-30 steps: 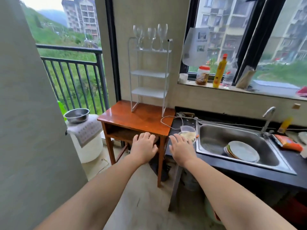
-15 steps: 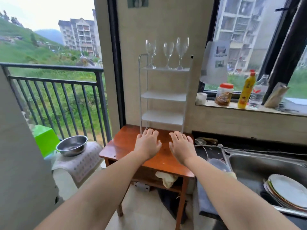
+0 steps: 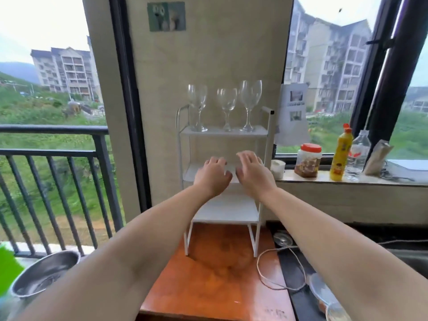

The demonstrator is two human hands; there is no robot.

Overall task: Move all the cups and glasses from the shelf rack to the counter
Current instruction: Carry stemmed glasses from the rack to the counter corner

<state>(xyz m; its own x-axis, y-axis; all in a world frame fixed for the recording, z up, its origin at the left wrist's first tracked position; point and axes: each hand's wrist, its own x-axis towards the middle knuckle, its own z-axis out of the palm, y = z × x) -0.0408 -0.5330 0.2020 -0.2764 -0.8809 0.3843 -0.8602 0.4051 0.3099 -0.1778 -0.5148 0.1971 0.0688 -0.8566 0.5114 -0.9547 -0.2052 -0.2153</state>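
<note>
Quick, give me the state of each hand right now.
Left hand: open, palm down, holding nothing, in front of the rack's middle shelf.
Right hand: open, palm down, holding nothing, below the three wine glasses.

White 3-tier metal shelf rack (image 3: 224,133) is standing on orange-brown wooden table (image 3: 215,286), w/ three clear stemmed wine glasses (image 3: 228,107) sitting upright on top tier.
</note>
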